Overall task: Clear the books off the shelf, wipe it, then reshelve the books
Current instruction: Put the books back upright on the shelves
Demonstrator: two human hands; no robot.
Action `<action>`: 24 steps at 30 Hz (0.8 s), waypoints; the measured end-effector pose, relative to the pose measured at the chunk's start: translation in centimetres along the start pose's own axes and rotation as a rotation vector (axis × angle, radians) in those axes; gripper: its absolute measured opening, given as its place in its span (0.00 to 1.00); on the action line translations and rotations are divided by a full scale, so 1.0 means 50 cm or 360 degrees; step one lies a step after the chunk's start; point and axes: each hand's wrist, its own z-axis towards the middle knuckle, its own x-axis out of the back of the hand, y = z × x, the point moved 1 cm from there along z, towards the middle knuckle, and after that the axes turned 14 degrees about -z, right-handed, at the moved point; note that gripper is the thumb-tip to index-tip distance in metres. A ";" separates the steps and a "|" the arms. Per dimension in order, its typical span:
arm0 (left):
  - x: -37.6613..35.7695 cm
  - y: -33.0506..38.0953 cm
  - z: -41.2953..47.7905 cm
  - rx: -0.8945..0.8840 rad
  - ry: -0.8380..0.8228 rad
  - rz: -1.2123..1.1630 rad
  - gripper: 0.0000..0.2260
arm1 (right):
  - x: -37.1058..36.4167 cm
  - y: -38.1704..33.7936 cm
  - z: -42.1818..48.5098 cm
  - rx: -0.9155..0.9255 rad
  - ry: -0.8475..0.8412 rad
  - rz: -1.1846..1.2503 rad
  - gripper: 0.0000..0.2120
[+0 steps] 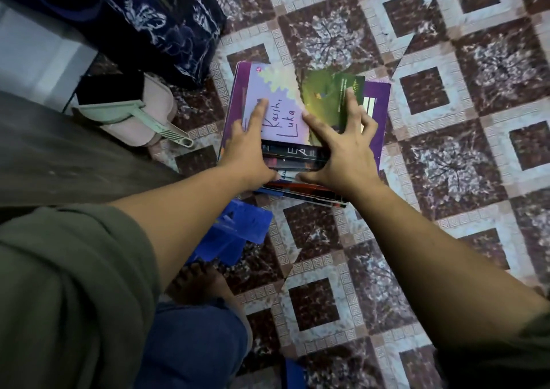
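Note:
A stack of books [378, 114] lies on the patterned floor in front of me. On top lie a lilac book [282, 99] with handwritten-style lettering and a green book [324, 99]; dark spines show on the near side, over a wide purple book. My left hand [253, 147] has its fingers flat on the lilac cover and its thumb down at the spines. My right hand [342, 150] arches its fingers onto the green cover, thumb stretched along the near spines. Both hands hold the upper books.
A pink dustpan with a pale green brush [134, 117] sits left of the stack. A dark wooden surface [59, 156] fills the left edge. Blue plastic pieces [238, 233] lie near my foot [202, 281]. Dark patterned cloth [166, 22] hangs at the top left.

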 end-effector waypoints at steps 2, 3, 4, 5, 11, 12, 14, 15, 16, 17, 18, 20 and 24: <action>-0.004 -0.010 -0.012 0.0004 0.0065 -0.0036 0.58 | 0.006 0.005 -0.004 -0.0016 0.0022 0.0109 0.44; -0.006 -0.018 -0.019 0.0003 0.0100 -0.0041 0.58 | 0.010 0.007 -0.007 -0.0026 0.0034 0.0168 0.42; -0.008 -0.023 -0.027 0.0006 0.0123 -0.0034 0.57 | 0.013 0.009 -0.011 -0.0028 0.0041 0.0221 0.41; -0.011 -0.027 -0.034 0.0011 0.0131 -0.0012 0.57 | 0.014 0.010 -0.016 -0.0019 0.0040 0.0262 0.41; 0.016 -0.012 -0.050 0.0016 0.0087 0.0202 0.55 | 0.046 -0.001 -0.034 0.0005 -0.0146 0.0325 0.44; 0.027 -0.008 -0.047 0.0013 0.0079 0.0218 0.54 | 0.061 -0.004 -0.033 0.0029 -0.0195 0.0293 0.46; 0.048 0.004 -0.042 -0.0002 0.0067 0.0239 0.51 | 0.081 -0.017 -0.026 0.0089 -0.0310 0.0079 0.52; 0.054 0.013 -0.041 -0.0006 0.0061 0.0236 0.50 | 0.084 -0.027 -0.020 0.0113 -0.0350 -0.0111 0.55; 0.053 0.021 -0.039 0.0000 0.0048 0.0226 0.49 | 0.081 -0.038 -0.011 0.0112 -0.0366 -0.0306 0.55; 0.048 0.029 -0.040 0.0010 0.0030 0.0219 0.48 | 0.076 -0.048 -0.003 0.0083 -0.0351 -0.0458 0.55; 0.040 0.034 -0.043 0.0027 0.0018 0.0215 0.48 | 0.070 -0.057 0.002 0.0055 -0.0314 -0.0579 0.54; 0.024 0.031 -0.047 0.0031 0.0031 0.0208 0.48 | 0.054 -0.067 0.012 0.0064 -0.0177 -0.0819 0.51; 0.006 0.017 -0.053 0.0005 0.0086 0.0279 0.46 | 0.031 -0.051 0.010 0.0188 -0.0051 -0.0975 0.53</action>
